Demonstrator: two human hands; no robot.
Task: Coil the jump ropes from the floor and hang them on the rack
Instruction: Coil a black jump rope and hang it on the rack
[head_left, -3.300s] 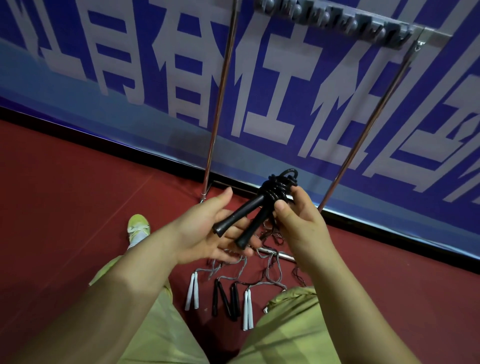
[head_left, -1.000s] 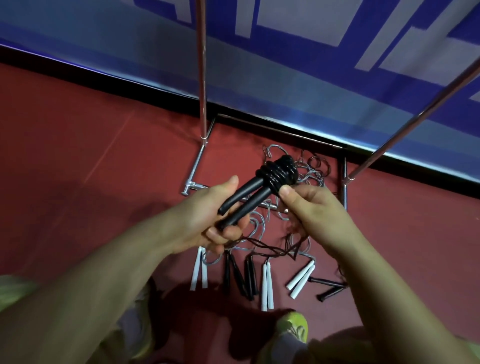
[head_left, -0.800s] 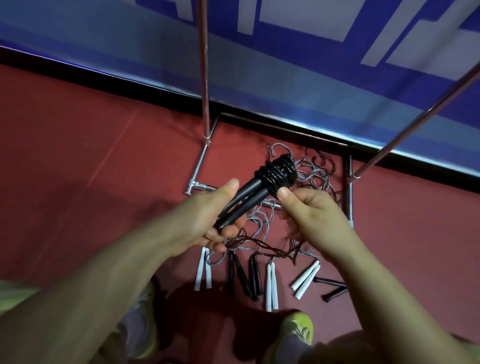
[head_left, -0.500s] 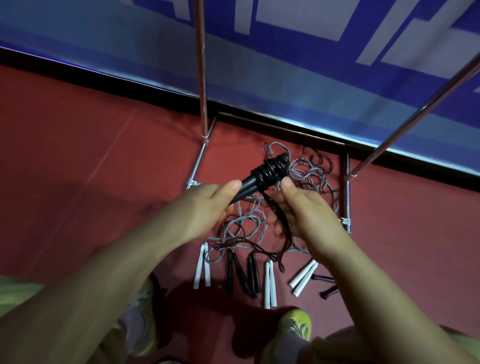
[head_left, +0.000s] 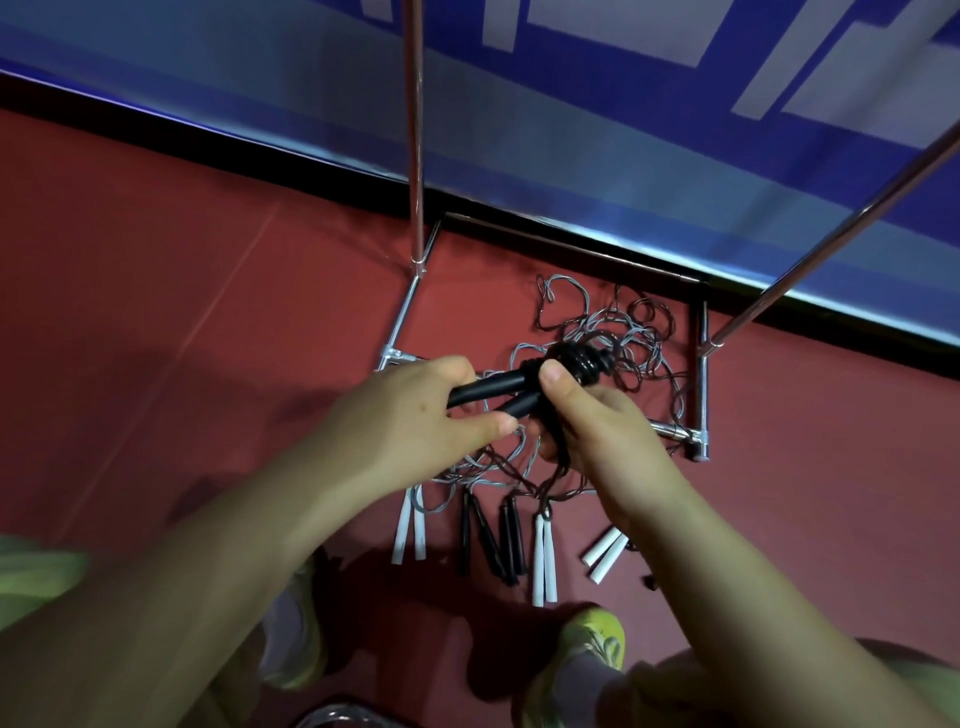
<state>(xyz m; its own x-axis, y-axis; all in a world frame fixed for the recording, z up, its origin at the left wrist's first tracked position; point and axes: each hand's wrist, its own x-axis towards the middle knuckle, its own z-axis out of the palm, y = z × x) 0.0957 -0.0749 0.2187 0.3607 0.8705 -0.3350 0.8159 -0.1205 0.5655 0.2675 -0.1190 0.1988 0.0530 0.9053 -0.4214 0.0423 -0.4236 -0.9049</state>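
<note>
The two black handles (head_left: 493, 389) of a jump rope are gripped by the left hand (head_left: 415, 415), fingers curled round them. The black cord coil (head_left: 582, 358) wound at their ends is pinched by the right hand (head_left: 597, 421), above tangled ropes (head_left: 597, 322) on the red floor (head_left: 208, 312).

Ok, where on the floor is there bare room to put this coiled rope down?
Bare red floor lies left of the rack base, and more right of its right bar. Inside the base and toward your shoes it is crowded with tangled ropes and handles.
</note>
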